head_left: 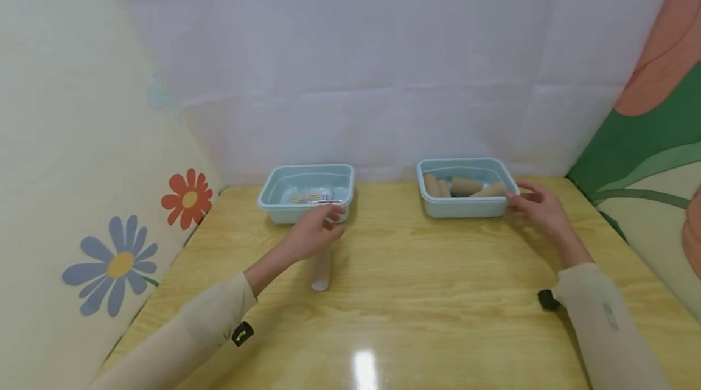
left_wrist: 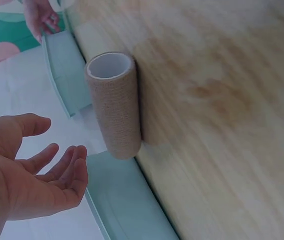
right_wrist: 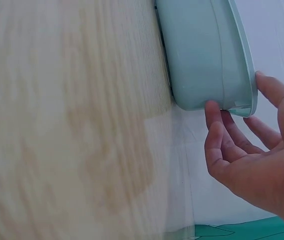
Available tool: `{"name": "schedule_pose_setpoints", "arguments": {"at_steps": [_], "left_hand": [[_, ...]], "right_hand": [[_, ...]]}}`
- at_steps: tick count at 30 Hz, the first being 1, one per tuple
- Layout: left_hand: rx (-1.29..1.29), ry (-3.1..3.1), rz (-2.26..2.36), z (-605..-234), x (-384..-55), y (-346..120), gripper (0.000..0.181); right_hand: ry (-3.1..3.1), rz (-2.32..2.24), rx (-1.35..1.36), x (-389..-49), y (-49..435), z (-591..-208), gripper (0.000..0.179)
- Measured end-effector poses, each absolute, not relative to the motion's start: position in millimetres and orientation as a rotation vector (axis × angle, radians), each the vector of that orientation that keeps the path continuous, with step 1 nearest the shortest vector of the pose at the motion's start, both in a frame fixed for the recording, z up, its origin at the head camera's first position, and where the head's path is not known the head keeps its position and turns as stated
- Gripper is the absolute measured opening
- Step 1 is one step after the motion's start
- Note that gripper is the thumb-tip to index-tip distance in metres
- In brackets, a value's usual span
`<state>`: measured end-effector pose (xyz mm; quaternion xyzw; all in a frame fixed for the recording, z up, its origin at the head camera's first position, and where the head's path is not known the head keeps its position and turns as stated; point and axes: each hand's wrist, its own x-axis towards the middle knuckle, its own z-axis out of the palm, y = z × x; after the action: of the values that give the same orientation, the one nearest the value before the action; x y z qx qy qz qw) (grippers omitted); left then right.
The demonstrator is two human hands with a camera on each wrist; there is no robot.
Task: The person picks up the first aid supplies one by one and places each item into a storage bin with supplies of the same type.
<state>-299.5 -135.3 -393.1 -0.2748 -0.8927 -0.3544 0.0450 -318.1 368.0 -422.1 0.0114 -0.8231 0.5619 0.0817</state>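
Note:
On the table, below my left hand [head_left: 313,233], lies a brown, rough-textured roll [left_wrist: 116,107] with a hollow white core. The left hand hovers near the roll and the left tub with fingers loosely bent, holding nothing; in the left wrist view, a gap separates it from the roll. My right hand [head_left: 539,210] grips the near right corner of the right light-blue plastic tub [head_left: 465,207]. In the right wrist view, the thumb is on the tub's rim [right_wrist: 251,70] and bent fingers touch its side. Several tan rolls [head_left: 465,186] lie inside that tub.
A second light-blue tub [head_left: 279,215] stands at the back left, holding thin sticks in clear packaging [head_left: 314,197]. Behind both tubs hangs a white sheet [head_left: 339,73]. Walls with painted flowers [head_left: 120,264] flank the wooden table [head_left: 416,292].

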Motion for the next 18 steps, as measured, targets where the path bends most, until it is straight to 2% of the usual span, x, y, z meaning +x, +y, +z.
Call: {"name": "schedule_pose_setpoints", "arguments": {"at_steps": [10,18], "left_hand": [[-0.863,-2.711,-1.001,-403,-283,-150,0.035],[-0.781,-2.803,-0.982,-404,-275,-162,0.045]], "right_hand": [[-2.467,1.682,0.04,-316,369,-422,0.074],[-2.49,1.688,0.034,-317,369,-422,0.076]]}}
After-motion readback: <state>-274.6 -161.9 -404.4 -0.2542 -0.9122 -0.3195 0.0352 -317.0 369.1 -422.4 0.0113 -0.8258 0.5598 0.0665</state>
